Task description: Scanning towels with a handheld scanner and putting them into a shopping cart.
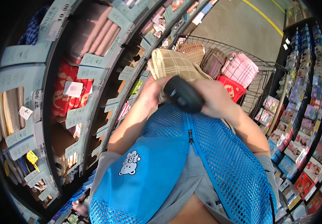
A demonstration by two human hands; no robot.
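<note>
A folded beige plaid towel point(175, 63) lies in front of my chest, above the near end of a wire shopping cart. My left hand point(155, 88) is at the towel's near left edge, its fingers partly hidden behind a black handheld device point(184, 94), perhaps a scanner. My right hand point(214, 96), slightly blurred, is closed around that device from the right. Past the towel, the cart point(261, 78) holds folded brown towels point(212, 63), a pink plaid towel pack point(240, 68) and a red item with a gold print point(232, 88).
Shelves with pale blue cardboard display boxes point(23, 78) of towels, pink point(93, 30) and red point(72, 92) among them, rise close on the left. Racks of small packaged goods point(298, 151) stand on the right. Grey floor point(233, 22) with yellow lines shows past the cart.
</note>
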